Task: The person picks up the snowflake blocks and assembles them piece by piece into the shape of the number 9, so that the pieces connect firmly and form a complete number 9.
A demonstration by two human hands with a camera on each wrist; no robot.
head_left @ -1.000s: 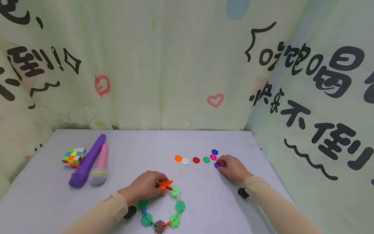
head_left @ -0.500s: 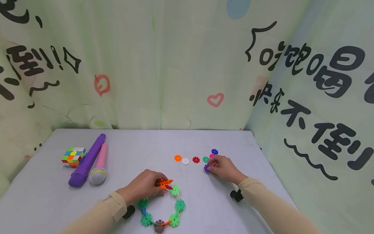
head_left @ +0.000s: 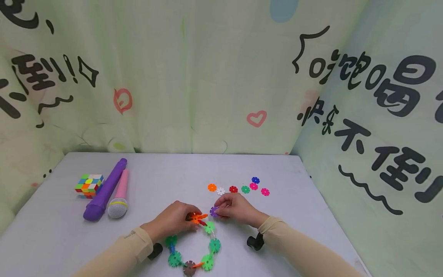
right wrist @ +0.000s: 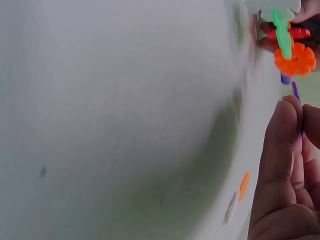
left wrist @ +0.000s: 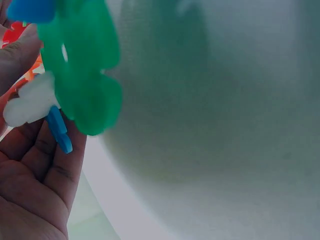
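Observation:
Notched plastic snowflake discs, joined edge to edge, form a ring (head_left: 207, 263) near the table's front. My left hand (head_left: 173, 220) grips the ring at an orange disc (head_left: 196, 218) on its upper side. Between thumb and fingers of my right hand (head_left: 238, 209) is a purple disc (head_left: 213, 212), just right of that orange part. In the right wrist view the purple disc (right wrist: 295, 91) appears edge-on, a small gap below the orange disc (right wrist: 295, 60). A green disc (left wrist: 82, 70) and a white disc (left wrist: 32, 102) partly cover my left fingers in the left wrist view.
Behind my right hand lie loose discs: orange (head_left: 212, 187), white (head_left: 220, 191), red (head_left: 233, 189), green (head_left: 245, 189), blue (head_left: 255, 180) and pink (head_left: 265, 192). At the left stand a puzzle cube (head_left: 89, 186), a purple microphone (head_left: 105, 190) and a pink microphone (head_left: 118, 200).
My right hand has carried the purple disc leftward and toward me, from the loose discs to beside the ring. My left hand stays on the ring.

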